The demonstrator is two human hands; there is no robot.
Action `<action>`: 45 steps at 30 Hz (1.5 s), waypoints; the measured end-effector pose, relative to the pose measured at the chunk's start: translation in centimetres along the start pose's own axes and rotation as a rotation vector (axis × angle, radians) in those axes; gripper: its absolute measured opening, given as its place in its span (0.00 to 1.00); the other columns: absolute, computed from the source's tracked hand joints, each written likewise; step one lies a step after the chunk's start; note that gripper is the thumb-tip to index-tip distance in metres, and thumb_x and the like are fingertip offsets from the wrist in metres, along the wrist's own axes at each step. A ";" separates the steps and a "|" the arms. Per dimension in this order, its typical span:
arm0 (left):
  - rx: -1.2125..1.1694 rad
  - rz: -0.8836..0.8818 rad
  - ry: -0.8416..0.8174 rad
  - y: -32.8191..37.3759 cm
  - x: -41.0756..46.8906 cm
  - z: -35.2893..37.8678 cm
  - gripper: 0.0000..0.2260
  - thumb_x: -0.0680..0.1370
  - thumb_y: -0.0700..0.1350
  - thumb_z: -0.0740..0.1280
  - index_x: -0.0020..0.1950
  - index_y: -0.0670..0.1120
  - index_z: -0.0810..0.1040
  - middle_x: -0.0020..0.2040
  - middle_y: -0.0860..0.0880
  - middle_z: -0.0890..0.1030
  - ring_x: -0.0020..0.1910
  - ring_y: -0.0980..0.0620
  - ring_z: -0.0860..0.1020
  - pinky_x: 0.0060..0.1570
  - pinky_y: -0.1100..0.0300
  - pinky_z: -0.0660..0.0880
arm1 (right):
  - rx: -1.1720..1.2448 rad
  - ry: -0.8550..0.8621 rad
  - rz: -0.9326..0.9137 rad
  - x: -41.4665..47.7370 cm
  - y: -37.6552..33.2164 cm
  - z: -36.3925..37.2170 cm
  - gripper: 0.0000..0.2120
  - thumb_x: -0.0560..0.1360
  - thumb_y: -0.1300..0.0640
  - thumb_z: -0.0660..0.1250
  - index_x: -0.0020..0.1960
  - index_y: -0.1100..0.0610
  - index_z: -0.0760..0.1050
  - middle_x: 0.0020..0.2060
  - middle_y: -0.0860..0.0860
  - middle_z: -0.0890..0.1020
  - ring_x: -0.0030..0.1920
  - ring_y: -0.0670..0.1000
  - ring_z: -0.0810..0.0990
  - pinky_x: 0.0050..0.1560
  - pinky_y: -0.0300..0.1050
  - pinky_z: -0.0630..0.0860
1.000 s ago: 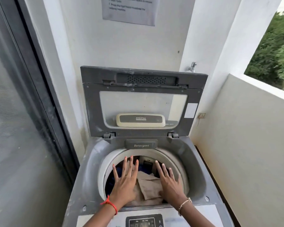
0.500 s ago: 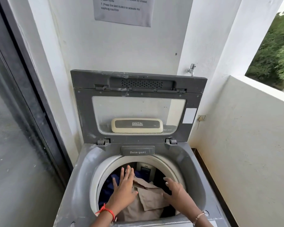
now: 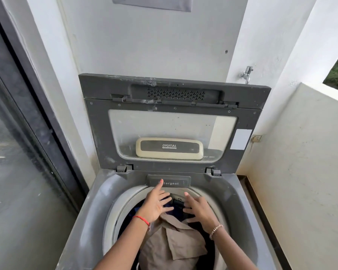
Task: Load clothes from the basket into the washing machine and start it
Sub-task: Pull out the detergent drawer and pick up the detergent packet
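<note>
A grey top-loading washing machine point(image 3: 98, 199) stands with its lid point(image 3: 174, 121) raised upright against the wall. A tan shirt point(image 3: 172, 244) lies on top of dark blue clothes point(image 3: 170, 208) inside the drum. My left hand point(image 3: 154, 203), with a red thread at the wrist, hovers over the back of the drum with fingers spread; its index fingertip reaches the detergent drawer point(image 3: 176, 182). My right hand point(image 3: 197, 207), wearing a bead bracelet, is spread above the clothes beside it. Neither hand holds anything. The basket and the control panel are out of view.
A dark-framed glass sliding door point(image 3: 27, 152) runs along the left. A tap point(image 3: 247, 74) sticks out of the white wall behind the machine. A low cream balcony wall point(image 3: 300, 172) stands close on the right, with a narrow floor strip between.
Both hands lifted off the tan shirt and moved toward the back of the drum. The left index finger now reaches the detergent drawer. The camera came closer to the machine.
</note>
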State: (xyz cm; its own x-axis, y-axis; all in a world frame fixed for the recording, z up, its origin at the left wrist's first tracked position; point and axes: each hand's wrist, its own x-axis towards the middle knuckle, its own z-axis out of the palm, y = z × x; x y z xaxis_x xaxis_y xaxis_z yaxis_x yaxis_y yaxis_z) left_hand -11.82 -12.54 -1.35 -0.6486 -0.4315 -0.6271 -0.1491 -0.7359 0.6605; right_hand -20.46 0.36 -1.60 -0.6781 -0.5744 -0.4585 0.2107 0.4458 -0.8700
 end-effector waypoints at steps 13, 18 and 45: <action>-0.331 0.064 0.307 0.6 6.9 0.4 0.34 0.73 0.57 0.68 0.70 0.38 0.63 0.68 0.35 0.67 0.66 0.36 0.68 0.54 0.40 0.73 | 0.771 0.180 0.276 7.6 -1.6 3.3 0.23 0.67 0.56 0.74 0.55 0.66 0.69 0.56 0.66 0.72 0.54 0.64 0.76 0.43 0.57 0.79; -0.387 0.171 0.382 -0.2 7.5 0.8 0.29 0.75 0.54 0.67 0.67 0.35 0.67 0.63 0.36 0.72 0.64 0.38 0.72 0.48 0.45 0.77 | 0.905 0.215 0.259 8.1 -1.6 3.5 0.19 0.68 0.60 0.73 0.52 0.67 0.70 0.61 0.71 0.70 0.52 0.63 0.78 0.48 0.57 0.78; -0.356 0.251 0.499 -0.9 9.0 2.2 0.26 0.78 0.58 0.59 0.68 0.40 0.66 0.64 0.37 0.72 0.59 0.39 0.75 0.42 0.53 0.78 | 0.975 0.389 0.184 7.7 -2.2 4.4 0.09 0.67 0.65 0.71 0.36 0.63 0.71 0.28 0.56 0.73 0.27 0.52 0.75 0.35 0.42 0.80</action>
State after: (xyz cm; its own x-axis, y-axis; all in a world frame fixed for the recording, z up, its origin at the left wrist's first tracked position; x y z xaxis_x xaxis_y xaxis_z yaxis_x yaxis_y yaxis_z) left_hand -19.22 -14.64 -6.67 -0.1952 -0.7392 -0.6445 0.2725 -0.6722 0.6884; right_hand -23.04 -8.08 -3.98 -0.7201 -0.2186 -0.6585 0.6889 -0.3378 -0.6413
